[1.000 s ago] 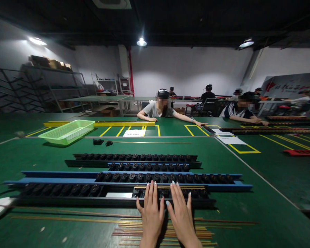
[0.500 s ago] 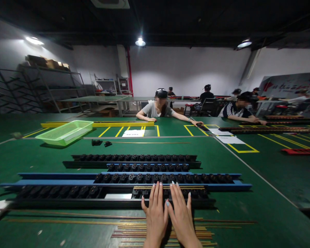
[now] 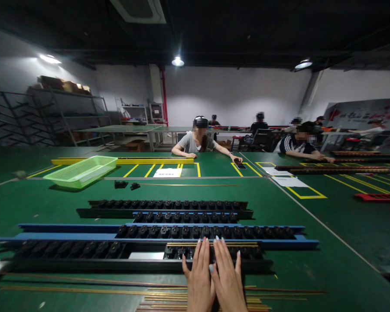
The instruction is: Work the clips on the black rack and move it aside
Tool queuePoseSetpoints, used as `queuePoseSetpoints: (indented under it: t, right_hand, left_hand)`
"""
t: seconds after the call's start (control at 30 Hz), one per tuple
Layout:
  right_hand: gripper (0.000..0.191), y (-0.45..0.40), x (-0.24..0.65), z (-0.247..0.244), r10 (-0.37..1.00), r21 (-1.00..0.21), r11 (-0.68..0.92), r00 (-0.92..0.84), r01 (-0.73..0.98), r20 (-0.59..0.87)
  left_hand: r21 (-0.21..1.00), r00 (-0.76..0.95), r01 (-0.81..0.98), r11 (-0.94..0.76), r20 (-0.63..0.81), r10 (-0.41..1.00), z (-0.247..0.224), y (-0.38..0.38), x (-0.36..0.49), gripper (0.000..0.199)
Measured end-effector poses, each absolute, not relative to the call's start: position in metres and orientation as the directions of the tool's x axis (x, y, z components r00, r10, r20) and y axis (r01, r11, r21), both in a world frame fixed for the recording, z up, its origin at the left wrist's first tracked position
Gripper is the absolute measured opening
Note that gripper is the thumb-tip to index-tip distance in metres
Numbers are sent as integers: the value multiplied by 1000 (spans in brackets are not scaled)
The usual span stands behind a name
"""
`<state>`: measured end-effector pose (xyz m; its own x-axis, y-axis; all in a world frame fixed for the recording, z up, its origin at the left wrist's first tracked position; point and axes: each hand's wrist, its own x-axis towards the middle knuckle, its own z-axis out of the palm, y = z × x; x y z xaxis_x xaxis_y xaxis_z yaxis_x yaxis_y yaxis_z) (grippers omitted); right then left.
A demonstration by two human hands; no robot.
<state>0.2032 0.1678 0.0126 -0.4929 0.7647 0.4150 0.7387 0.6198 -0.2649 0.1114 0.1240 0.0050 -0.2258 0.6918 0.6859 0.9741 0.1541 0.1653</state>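
the left hand and right hand lie flat and open side by side, almost touching, fingertips resting on a pair of brass rods laid along the right section of a black connector rack. the rack's left section shows bare connectors with no rods on it, and a white strip lies in the gap between the sections. more loose brass rods lie on the green surface just below the hands. beyond stand a blue rail carrying another connector row and a further black rack, neither showing rods. farther off lie a green plastic basket and a yellow rail. across the surface a co-worker leans in, and another works at the right, with metal shelving along the far left wall.
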Motion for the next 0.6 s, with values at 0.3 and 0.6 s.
queuePoseSetpoints:
  t: [0.3, 0.6]
  right_hand:
    - [55, 170, 205, 7, 763, -269, 630, -517, 728, 387]
    - [55, 171, 204, 5, 759, -252, 626, -503, 738, 412]
  left_hand:
    - [88, -155, 987, 131, 682, 715, 5, 126, 117, 63]
    - [137, -209, 978, 158, 694, 689, -4, 131, 122, 60]
